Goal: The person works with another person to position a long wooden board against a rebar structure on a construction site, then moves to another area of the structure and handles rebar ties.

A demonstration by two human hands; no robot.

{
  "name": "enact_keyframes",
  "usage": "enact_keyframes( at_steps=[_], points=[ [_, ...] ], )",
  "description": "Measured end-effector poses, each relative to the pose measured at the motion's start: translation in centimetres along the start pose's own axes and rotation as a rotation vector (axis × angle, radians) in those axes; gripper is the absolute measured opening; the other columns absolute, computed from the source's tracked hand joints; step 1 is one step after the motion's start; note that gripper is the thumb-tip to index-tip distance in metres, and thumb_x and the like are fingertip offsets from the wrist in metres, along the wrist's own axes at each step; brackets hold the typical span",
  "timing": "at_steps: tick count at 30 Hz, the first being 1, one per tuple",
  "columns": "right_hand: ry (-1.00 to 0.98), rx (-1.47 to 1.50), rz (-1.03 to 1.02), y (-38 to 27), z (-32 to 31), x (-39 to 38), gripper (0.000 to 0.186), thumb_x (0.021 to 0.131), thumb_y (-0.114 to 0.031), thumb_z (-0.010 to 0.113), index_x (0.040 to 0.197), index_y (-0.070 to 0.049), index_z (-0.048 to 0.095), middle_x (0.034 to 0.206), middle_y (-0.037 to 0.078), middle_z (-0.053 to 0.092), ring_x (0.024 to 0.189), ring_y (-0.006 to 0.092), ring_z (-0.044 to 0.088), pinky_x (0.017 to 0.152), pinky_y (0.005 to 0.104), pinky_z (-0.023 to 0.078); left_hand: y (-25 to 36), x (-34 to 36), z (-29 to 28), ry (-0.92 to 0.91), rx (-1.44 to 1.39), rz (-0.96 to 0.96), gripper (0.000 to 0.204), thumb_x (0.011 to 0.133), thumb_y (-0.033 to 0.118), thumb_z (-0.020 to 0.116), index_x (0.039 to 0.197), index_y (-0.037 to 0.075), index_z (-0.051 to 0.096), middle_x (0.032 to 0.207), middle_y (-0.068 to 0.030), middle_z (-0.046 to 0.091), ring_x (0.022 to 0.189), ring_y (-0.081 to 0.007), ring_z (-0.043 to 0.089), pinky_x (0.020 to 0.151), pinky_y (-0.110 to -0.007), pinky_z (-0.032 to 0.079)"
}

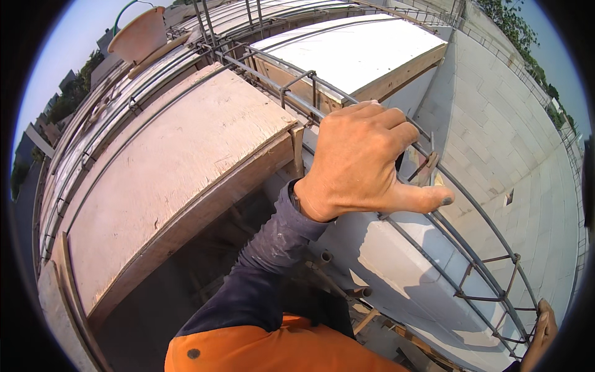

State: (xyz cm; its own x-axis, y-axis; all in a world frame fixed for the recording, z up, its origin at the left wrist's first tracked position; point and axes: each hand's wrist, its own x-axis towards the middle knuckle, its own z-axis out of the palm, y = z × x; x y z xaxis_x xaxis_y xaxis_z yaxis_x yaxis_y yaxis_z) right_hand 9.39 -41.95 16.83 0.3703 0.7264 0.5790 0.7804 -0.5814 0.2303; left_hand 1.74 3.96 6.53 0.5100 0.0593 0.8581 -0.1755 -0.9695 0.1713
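A long rebar cage [474,257], made of steel bars tied with small stirrups, runs from the top left down to the lower right, above a grey block wall [384,263]. My left hand [362,164] lies over the cage near the middle, back of the hand up. Its fingers curl over the bars and the thumb stretches out to the right; the palm side is hidden. At the lower right edge, my right hand [544,328] is partly in view, its fingers closed against the near end of the cage.
A plywood formwork panel [173,155] lies left of the cage, with a dark drop below its edge. A white-topped panel [353,53] stands beyond. At the far left sits a pinkish tub [137,36]. Pale block walls [496,124] rise at right; pipe ends [359,292] stick out below.
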Motion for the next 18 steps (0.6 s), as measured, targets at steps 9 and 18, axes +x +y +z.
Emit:
enact_keyframes(
  at_steps=[9,18],
  points=[
    [-0.658,0.707,-0.017,-6.8,4.3,17.0,0.076,0.093,-0.053,0.065,0.142,0.003,0.050,0.103,0.021,0.070,0.095,0.0314,0.067,0.090,0.0404,0.050,0.4,1.3,-1.6,-0.027,-0.058,-0.062,0.078,0.070,0.080,0.067,0.079,0.003,0.070,0.073,-0.0079,0.061,0.068,-0.0289,0.064,0.076,-0.038,0.056],
    [-1.042,0.950,0.084,-10.7,10.2,18.3,0.063,0.103,-0.061,0.042,0.122,-0.002,0.050,0.066,0.004,0.054,0.049,0.0124,0.055,0.050,0.0285,0.045,0.5,1.7,-2.2,-0.138,-0.124,-0.106,0.072,0.079,0.074,0.064,0.083,0.002,0.072,0.077,-0.0094,0.063,0.076,-0.0293,0.063,0.069,-0.041,0.050]
  ],
)
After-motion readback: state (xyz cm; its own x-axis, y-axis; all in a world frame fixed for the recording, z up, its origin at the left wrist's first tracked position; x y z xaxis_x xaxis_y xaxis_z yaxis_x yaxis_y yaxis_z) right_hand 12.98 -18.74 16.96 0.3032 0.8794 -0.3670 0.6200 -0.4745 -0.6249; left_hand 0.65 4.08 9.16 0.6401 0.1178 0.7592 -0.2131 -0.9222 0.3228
